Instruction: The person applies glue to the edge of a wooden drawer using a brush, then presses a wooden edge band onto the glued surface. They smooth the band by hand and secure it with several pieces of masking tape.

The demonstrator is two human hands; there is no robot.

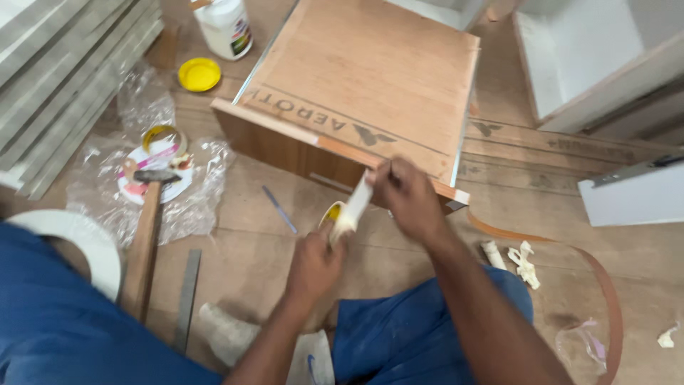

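From the head view, my left hand (313, 265) grips a small roll of tape (336, 217), fingers wrapped shut around it. My right hand (407, 194), at one o'clock from it, pinches the free white strip (358, 199), pulled up toward the front edge of the wooden drawer box (370, 78). I'd keep the strip taut and straight — no twist. A hammer (146, 235) lies at nine o'clock, a yellow lid (199, 74) at eleven.
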